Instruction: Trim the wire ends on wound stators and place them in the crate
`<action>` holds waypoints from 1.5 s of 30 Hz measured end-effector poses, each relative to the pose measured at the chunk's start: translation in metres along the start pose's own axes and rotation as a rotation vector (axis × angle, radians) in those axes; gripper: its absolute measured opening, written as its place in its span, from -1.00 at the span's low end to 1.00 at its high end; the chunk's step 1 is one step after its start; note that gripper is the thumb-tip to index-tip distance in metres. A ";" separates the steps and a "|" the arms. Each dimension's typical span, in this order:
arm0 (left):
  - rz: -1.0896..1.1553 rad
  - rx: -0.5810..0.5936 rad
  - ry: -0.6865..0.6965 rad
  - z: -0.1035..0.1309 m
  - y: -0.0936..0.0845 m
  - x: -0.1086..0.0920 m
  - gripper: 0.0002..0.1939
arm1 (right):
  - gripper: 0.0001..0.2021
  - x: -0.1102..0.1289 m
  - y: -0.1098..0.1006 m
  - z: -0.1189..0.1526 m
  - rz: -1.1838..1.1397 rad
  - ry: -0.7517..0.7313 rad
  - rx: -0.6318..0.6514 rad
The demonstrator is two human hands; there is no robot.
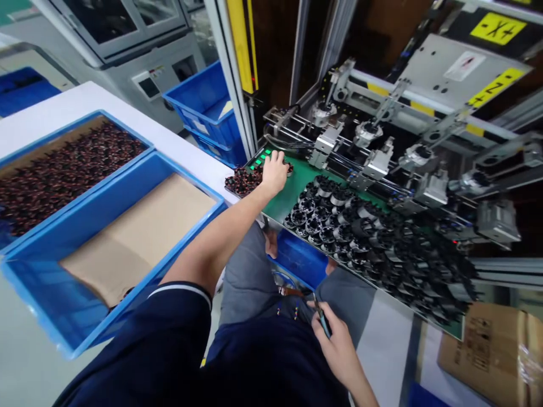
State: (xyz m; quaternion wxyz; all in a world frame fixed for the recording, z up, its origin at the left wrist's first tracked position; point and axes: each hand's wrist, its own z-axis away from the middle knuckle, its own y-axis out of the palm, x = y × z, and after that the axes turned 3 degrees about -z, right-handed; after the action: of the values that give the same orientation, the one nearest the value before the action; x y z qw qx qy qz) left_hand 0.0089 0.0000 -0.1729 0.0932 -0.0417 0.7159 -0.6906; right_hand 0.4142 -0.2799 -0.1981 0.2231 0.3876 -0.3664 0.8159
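Note:
My left hand (275, 170) reaches out to the far left end of the green work surface (282, 203), its fingers curled down round a stator, a dark ring-shaped part with copper windings (290, 168) that shows only at its right edge. Close by on the left lies a cluster of similar copper-wound stators (244, 182). Low down in front of my lap, my right hand (335, 339) is closed on a slim hand tool with a teal handle (324, 323) and a thin metal tip; its exact kind is unclear. Several rows of black and silver ring-shaped parts (352, 226) cover the surface to the right.
Behind the green surface stands a machine with metal clamps (328, 138) and rods. Leftward, one blue bin (148, 144) is full of copper-wound parts; another (31, 282) has cardboard inside. Glowing green squares (258, 161) sit near my left hand. A cardboard box (479, 345) is at right.

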 end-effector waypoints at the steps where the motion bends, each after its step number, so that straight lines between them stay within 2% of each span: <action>1: -0.001 -0.001 0.013 -0.002 0.001 0.002 -0.65 | -0.27 -0.004 0.000 0.004 -0.010 0.018 -0.010; 3: 0.042 -0.044 0.025 0.003 -0.001 0.004 -0.73 | -0.25 -0.010 -0.001 0.011 -0.039 0.043 -0.019; 5: 0.170 -0.155 0.027 0.026 -0.008 0.000 -0.79 | -0.27 -0.009 -0.003 0.013 -0.110 0.037 -0.028; 6: 0.265 -0.228 0.034 0.045 -0.013 -0.005 -0.81 | -0.30 -0.005 -0.003 0.013 -0.168 0.016 -0.036; 8: 0.511 -0.311 0.168 0.095 -0.028 -0.020 -0.81 | -0.43 0.011 -0.006 0.010 -0.311 -0.072 -0.083; 11: 0.789 -0.301 0.308 0.182 -0.056 -0.052 -0.72 | -0.74 0.048 -0.012 -0.003 -0.474 -0.243 -0.255; 13: 0.894 -0.279 0.355 0.228 -0.071 -0.071 -0.72 | -0.75 0.075 -0.017 -0.015 -0.588 -0.372 -0.395; 15: 0.924 -0.266 0.352 0.259 -0.079 -0.083 -0.73 | -0.67 0.097 -0.021 -0.027 -0.598 -0.456 -0.448; 17: 0.911 -0.254 0.322 0.276 -0.079 -0.088 -0.75 | -0.66 0.113 -0.022 -0.036 -0.587 -0.514 -0.410; 20: 0.882 -0.243 0.304 0.287 -0.074 -0.088 -0.76 | -0.70 0.125 -0.018 -0.042 -0.620 -0.544 -0.347; 23: 0.824 -0.246 0.329 0.292 -0.072 -0.085 -0.78 | -0.79 0.124 -0.016 -0.042 -0.669 -0.519 -0.327; 26: 0.752 -0.227 0.371 0.297 -0.071 -0.084 -0.79 | -0.88 0.119 -0.022 -0.040 -0.668 -0.509 -0.288; 28: 0.691 -0.233 0.386 0.298 -0.068 -0.083 -0.78 | -0.97 0.116 -0.032 -0.037 -0.612 -0.460 -0.189; 31: 0.562 -0.320 0.364 0.297 -0.063 -0.080 -0.77 | -0.85 0.111 -0.043 -0.032 -0.502 -0.378 0.013; 33: 0.522 -0.353 0.344 0.295 -0.060 -0.078 -0.78 | -0.87 0.109 -0.043 -0.031 -0.498 -0.354 -0.035; 35: 0.555 -0.332 0.354 0.293 -0.059 -0.079 -0.78 | -0.93 0.110 -0.040 -0.032 -0.522 -0.361 -0.171; 37: 0.621 -0.299 0.375 0.293 -0.059 -0.081 -0.76 | -0.87 0.111 -0.036 -0.033 -0.536 -0.403 -0.249; 40: 0.675 -0.264 0.387 0.295 -0.062 -0.086 -0.76 | -0.95 0.113 -0.032 -0.036 -0.530 -0.432 -0.274; 45: 0.678 -0.213 0.383 0.297 -0.066 -0.090 -0.80 | -0.87 0.109 -0.032 -0.036 -0.569 -0.477 -0.251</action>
State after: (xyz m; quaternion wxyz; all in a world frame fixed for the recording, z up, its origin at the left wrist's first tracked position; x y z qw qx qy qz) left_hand 0.1492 -0.2773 -0.1090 0.1756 0.3169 0.7610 -0.5382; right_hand 0.3525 -0.2232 -0.1138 0.3947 0.6223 -0.3828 0.5572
